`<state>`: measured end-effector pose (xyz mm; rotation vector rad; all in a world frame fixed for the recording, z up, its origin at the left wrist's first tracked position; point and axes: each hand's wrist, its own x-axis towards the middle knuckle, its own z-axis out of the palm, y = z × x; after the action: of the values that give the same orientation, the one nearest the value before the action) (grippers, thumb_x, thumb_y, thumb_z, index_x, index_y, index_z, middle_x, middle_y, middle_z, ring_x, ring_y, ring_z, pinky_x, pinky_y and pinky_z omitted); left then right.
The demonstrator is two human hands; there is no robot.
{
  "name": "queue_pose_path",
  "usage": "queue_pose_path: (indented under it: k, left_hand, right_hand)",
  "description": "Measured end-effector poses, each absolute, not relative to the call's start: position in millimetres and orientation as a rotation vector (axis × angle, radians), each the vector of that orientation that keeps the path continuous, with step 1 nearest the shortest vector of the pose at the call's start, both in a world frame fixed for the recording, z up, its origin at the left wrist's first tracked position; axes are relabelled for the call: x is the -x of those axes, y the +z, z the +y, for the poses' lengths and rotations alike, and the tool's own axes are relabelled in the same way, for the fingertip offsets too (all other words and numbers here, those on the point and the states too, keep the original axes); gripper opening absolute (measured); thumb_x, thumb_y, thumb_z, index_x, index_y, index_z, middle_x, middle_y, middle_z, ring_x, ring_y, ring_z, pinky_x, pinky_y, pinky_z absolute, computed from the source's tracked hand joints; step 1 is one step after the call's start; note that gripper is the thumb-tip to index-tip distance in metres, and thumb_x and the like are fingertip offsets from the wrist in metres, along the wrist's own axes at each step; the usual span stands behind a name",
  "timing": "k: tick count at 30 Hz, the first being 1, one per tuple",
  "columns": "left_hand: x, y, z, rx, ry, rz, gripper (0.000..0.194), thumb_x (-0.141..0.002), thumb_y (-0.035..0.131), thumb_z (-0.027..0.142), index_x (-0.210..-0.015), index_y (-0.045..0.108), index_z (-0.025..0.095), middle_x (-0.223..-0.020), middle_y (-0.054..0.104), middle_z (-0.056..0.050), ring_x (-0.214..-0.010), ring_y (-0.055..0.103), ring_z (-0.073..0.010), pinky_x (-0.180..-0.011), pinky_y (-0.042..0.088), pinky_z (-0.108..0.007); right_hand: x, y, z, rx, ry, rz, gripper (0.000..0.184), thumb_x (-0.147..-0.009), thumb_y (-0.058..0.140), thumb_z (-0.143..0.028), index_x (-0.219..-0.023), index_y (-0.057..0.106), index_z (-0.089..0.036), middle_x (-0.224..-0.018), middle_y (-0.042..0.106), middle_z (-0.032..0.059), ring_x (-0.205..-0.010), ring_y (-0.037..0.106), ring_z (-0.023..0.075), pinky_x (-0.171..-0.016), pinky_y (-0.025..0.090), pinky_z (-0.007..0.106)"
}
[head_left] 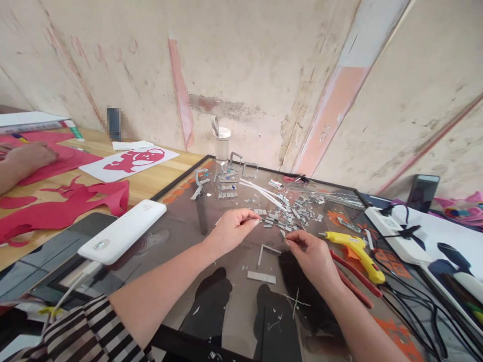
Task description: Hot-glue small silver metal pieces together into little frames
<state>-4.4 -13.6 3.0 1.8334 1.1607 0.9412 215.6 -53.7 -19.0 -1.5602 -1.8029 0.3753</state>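
Note:
My left hand [233, 227] is closed in a pinch above the glass tabletop, just left of a heap of small grey pieces [294, 213]. What its fingertips hold, if anything, is too small to make out. My right hand [311, 254] pinches a small grey piece [283, 234] between thumb and fingers, at the near side of the heap. Between my hands and my body lie an L-shaped grey frame [260, 255] and a flat grey strip [261, 277]. Several small grey models like tiny furniture [227, 190] stand farther back.
A yellow glue gun [354, 246], red-handled pliers [352, 281] and a white power strip [396, 234] with cables lie right. Left are a white power bank [123, 231], red paper cut-outs [71, 208] and another person's hand [32, 158]. A lidded jar [222, 146] stands by the wall.

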Motion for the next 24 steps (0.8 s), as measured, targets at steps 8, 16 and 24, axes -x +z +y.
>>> queue_pose_path:
  k: [8,16,24]
  left_hand:
    - [2.5,1.1,-14.3,-1.563,0.958,1.022,0.036,-0.079,0.054,0.048,-0.083,0.063,0.013,-0.043,0.032,0.009,-0.038,0.024,-0.0045,-0.04,0.019,-0.018]
    - [0.8,0.6,-12.2,-1.325,0.974,0.962,0.035,-0.077,0.058,0.046,-0.088,0.062,0.013,-0.05,0.049,0.005,-0.039,0.042,-0.0052,-0.041,0.03,-0.017]
    - [-2.2,9.9,-23.6,-1.149,0.914,0.667,0.031,-0.077,0.064,0.039,-0.092,0.061,0.012,-0.071,0.059,-0.001,-0.061,0.06,-0.0103,-0.057,0.045,-0.021]
  right_hand:
    - [-216.2,-29.7,-50.2,1.619,0.287,-1.985,0.017,-0.077,0.05,-0.022,-0.074,0.066,-0.022,-0.076,0.07,0.0019,-0.073,0.063,0.0198,-0.068,0.045,0.03]
    - [-218.9,-29.4,-50.4,1.575,0.119,-2.025,0.018,-0.08,0.051,-0.022,-0.079,0.069,-0.022,-0.08,0.069,0.0044,-0.079,0.061,0.0219,-0.074,0.045,0.033]
    - [-187.5,0.7,-73.4,1.329,0.476,-1.818,0.013,-0.078,0.062,-0.031,-0.081,0.067,-0.02,-0.075,0.065,0.0035,-0.066,0.056,0.0172,-0.066,0.046,0.029]
